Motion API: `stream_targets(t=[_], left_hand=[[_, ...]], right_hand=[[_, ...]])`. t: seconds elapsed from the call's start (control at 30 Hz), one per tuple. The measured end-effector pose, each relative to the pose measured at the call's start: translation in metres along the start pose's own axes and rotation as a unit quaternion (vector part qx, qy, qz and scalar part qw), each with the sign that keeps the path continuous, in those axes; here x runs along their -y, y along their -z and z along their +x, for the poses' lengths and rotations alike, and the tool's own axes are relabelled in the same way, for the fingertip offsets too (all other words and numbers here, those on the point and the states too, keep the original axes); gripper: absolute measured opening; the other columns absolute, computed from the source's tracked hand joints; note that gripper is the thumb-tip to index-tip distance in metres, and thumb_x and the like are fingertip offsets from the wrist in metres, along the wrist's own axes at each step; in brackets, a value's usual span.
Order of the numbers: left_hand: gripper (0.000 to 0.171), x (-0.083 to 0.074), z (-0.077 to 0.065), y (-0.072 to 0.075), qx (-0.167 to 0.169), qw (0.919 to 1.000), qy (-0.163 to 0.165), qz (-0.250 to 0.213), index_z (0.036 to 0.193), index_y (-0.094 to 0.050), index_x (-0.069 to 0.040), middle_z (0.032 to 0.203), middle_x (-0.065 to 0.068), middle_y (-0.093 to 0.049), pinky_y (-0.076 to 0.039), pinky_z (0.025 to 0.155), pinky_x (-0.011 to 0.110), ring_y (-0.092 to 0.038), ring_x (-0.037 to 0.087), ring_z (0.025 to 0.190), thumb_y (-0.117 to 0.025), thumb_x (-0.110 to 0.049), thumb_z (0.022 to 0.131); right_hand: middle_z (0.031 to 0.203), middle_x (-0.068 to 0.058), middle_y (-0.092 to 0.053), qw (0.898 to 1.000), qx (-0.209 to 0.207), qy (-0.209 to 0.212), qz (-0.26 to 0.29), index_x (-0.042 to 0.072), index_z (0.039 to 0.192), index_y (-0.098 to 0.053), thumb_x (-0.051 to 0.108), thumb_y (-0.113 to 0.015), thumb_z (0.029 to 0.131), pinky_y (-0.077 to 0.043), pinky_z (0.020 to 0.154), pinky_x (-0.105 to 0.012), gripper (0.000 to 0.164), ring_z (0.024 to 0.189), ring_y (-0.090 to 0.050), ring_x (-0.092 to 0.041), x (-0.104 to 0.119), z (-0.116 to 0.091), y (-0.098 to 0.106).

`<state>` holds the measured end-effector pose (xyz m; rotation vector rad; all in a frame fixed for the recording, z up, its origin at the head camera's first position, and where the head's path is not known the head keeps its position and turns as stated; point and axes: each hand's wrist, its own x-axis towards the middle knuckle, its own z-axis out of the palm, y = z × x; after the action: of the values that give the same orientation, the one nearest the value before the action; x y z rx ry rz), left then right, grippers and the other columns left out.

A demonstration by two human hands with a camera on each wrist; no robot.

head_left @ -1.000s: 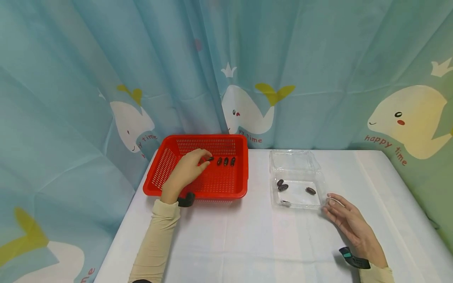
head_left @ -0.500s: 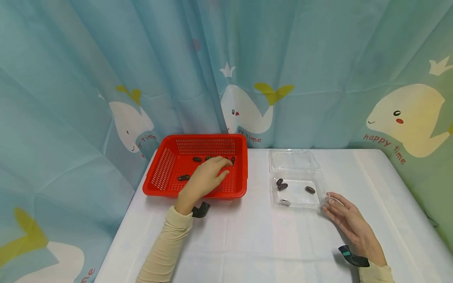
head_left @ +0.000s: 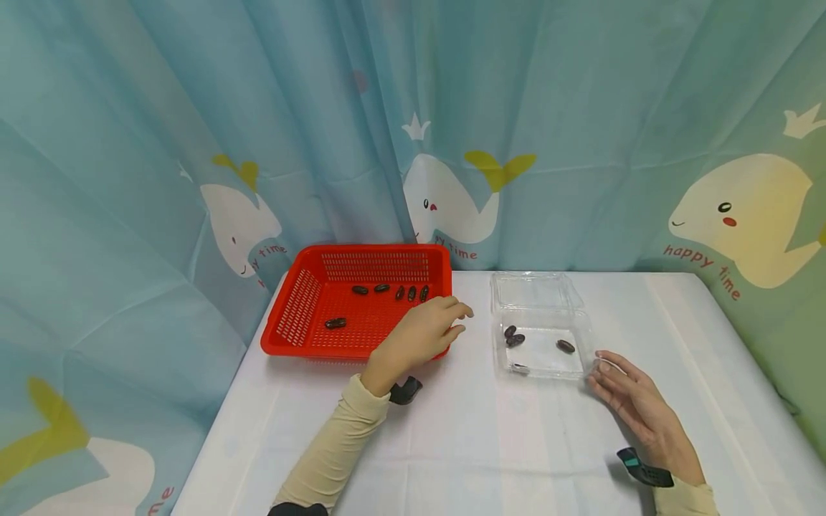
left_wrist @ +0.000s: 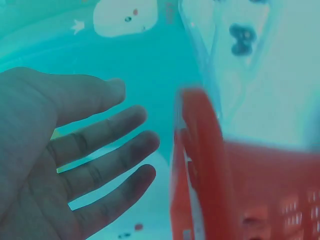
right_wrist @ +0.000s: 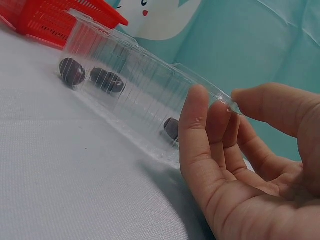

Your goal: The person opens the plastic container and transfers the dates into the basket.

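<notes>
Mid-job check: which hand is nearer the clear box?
Right. The right hand pinches the rim of the box at its near right corner; the left hand is at the basket's right side, left of the box and apart from it.

- White-cloth-covered desk (head_left: 490, 451), faintly creased, its far corners rounded.
- Pale blue-green fabric curtain (head_left: 600, 136), hanging in folds behind and beside it.
- Printed white cartoon whales (head_left: 445, 204), yellow-green tails (head_left: 499, 174), red "happy time" lettering (head_left: 689, 256).
</notes>
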<state>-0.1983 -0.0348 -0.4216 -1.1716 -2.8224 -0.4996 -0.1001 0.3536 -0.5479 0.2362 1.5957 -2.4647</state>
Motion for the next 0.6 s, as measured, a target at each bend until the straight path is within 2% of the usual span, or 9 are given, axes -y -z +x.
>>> stream_targets(t=[0.2, 0.4, 0.6], left_hand=[[0.024, -0.017, 0.014, -0.012, 0.012, 0.9993, -0.032, 0.012, 0.127, -0.070, -0.017, 0.120, -0.001, -0.072, -0.056, 0.083, 0.024, -0.066, 0.013, 0.098, -0.065, -0.020, 0.104], [0.026, -0.033, 0.029, -0.028, 0.034, 0.9977, -0.058, 0.000, 0.129, -0.069, -0.017, 0.121, -0.002, -0.072, -0.056, 0.086, 0.023, -0.067, 0.013, 0.104, -0.066, -0.019, 0.103], [0.025, -0.046, 0.043, -0.046, 0.060, 0.9954, -0.072, -0.016, 0.128, -0.070, -0.017, 0.118, -0.002, -0.072, -0.053, 0.086, 0.016, -0.066, 0.008, 0.100, -0.066, -0.021, 0.103]], right_hand=[[0.121, 0.007, -0.061, 1.000, 0.001, -0.004, -0.003, 0.028, 0.124, -0.063, 0.007, -0.049, 0.110, -0.059, 0.094, -0.022, 0.029, 0.104, -0.067, -0.005, -0.001, 0.000, 0.001], [0.122, 0.007, -0.060, 1.000, 0.005, -0.003, 0.000, 0.026, 0.126, -0.061, 0.007, -0.049, 0.110, -0.059, 0.095, -0.022, 0.028, 0.104, -0.067, -0.006, -0.001, 0.000, 0.001], [0.122, 0.007, -0.060, 1.000, 0.008, 0.000, 0.006, 0.025, 0.126, -0.063, 0.006, -0.048, 0.110, -0.059, 0.095, -0.022, 0.029, 0.104, -0.067, -0.006, -0.001, 0.000, 0.001]])
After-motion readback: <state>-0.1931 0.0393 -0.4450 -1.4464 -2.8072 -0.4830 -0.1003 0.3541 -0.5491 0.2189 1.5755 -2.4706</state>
